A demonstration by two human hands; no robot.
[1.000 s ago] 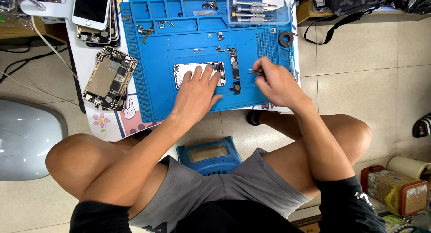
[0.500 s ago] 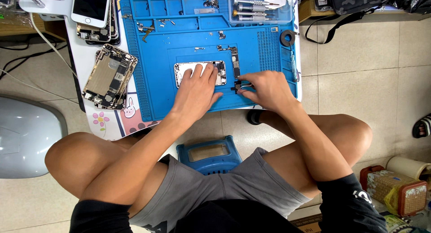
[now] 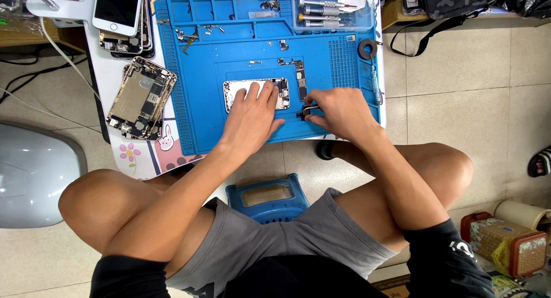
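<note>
My left hand (image 3: 252,117) lies flat, fingers spread, on the opened phone shell (image 3: 256,94) in the middle of the blue repair mat (image 3: 201,80); it presses down and pins the shell rather than gripping it. My right hand (image 3: 338,111) sits just right of the shell, fingers curled tight around thin metal tweezers (image 3: 308,109) whose tips point left toward a small dark part (image 3: 302,114) on the mat, touching or nearly touching it. I cannot tell whether the tips have it pinched.

That part looks tiny, light and easily bent, so I judge it wants a soft pinch at its edge, never across any flex. The shell is stiff but thin and slick on the mat, best steadied by its rim.

A narrow circuit board (image 3: 300,86) lies just beyond the tweezers. Far right, screwdrivers (image 3: 321,11) rest in a clear tray. At the left, off the mat, another gutted phone (image 3: 141,97) lies open, with a white phone (image 3: 117,8) beyond it.
</note>
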